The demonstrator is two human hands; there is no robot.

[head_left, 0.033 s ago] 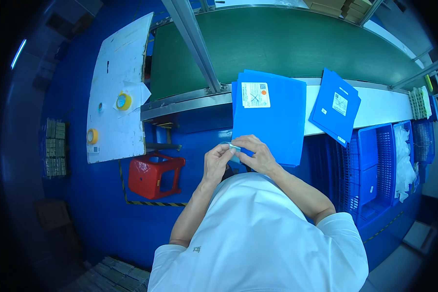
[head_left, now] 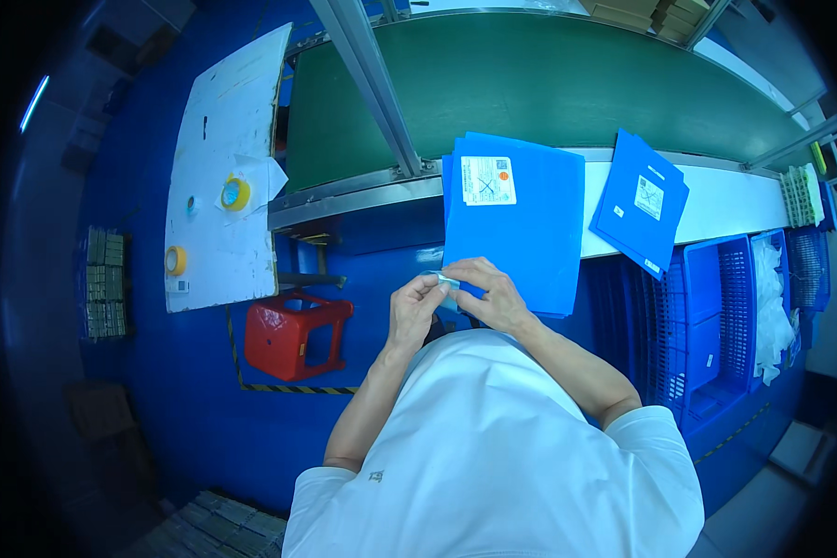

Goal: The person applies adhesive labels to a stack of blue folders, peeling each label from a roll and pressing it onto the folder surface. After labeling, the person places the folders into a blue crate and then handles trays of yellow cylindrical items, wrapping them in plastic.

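Observation:
Close in front of my body, my left hand pinches one side of a small pale blue-green piece, thin and partly see-through. My right hand holds its other side between thumb and fingers. Much of the piece is covered by my fingertips, so its kind is unclear. Just beyond my right hand lies a stack of blue plastic sheets, its near edge overhanging the bench. On top of the stack sits a white paper label with a pen cross and an orange dot.
More blue sheets lie farther right on the white bench. Behind runs a green conveyor belt with a metal post. Blue baskets stand at right. On the left are a white table, tape rolls and a red stool.

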